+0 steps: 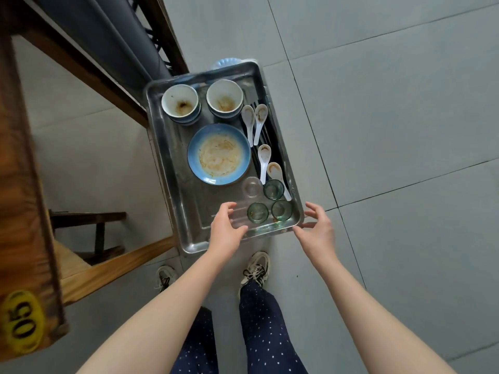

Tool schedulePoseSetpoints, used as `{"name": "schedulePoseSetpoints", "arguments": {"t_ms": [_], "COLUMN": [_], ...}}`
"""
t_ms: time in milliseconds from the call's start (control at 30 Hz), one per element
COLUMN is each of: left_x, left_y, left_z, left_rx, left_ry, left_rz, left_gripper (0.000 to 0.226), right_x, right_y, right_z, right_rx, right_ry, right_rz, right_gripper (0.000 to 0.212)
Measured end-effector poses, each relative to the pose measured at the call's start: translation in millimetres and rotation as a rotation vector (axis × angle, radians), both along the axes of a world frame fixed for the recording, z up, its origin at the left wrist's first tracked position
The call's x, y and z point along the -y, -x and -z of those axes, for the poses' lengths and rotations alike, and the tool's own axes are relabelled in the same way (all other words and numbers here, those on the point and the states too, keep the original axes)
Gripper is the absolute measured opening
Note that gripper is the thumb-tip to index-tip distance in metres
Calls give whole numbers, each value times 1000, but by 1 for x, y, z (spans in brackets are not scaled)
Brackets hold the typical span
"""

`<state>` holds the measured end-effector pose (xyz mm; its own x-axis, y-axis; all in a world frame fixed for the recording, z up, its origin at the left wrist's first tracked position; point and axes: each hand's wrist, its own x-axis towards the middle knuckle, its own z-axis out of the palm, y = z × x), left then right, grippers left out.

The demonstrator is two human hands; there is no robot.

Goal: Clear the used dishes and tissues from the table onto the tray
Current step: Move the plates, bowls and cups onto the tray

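Observation:
A steel tray point(186, 201) sits low in front of me, beside the table. On it are two stacks of soiled white bowls point(180, 102) point(224, 98), a dirty blue plate point(218, 153), several white spoons point(259, 122) lying over dark chopsticks point(267, 132), three green glasses point(258, 212) and a clear one point(252, 187). My left hand point(226, 228) hovers over the tray's near end with relaxed, spread fingers, next to the green glasses. My right hand point(318, 228) is open at the tray's near right corner, fingertips at the rim. Neither hand holds anything.
A wooden table point(24, 184) with a yellow "05" tag point(21, 319) runs down the left. A wooden bench point(89, 228) stands under it. A pale blue object point(225, 63) peeks out behind the tray. Grey floor tiles point(391, 130) lie to the right.

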<state>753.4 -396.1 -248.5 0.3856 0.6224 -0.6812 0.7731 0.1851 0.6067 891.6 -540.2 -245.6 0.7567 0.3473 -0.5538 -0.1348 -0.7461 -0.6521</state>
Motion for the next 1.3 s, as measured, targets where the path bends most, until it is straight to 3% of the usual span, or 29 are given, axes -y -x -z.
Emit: {"name": "schedulePoseSetpoints", "arguments": {"t_ms": [433, 733, 1067, 1300], "left_x": [-52, -98, -130, -127], "left_y": [77, 200, 379, 487], "left_z": [-177, -277, -334, -345], "left_rx": [83, 172, 296, 267], "left_ry": [-150, -330, -434, -488], "left_rz": [-87, -320, -582, -683], "left_gripper": [46, 44, 43, 39], "right_x": [-50, -105, -183, -232], "right_y": [36, 127, 278, 389], "right_z": [-159, -244, -312, -330], "right_rx": [35, 104, 211, 170], "right_ry": [-140, -235, -346, -462], "right_rz": [-37, -308, -557, -570], "right_gripper": [46, 42, 36, 34]}}
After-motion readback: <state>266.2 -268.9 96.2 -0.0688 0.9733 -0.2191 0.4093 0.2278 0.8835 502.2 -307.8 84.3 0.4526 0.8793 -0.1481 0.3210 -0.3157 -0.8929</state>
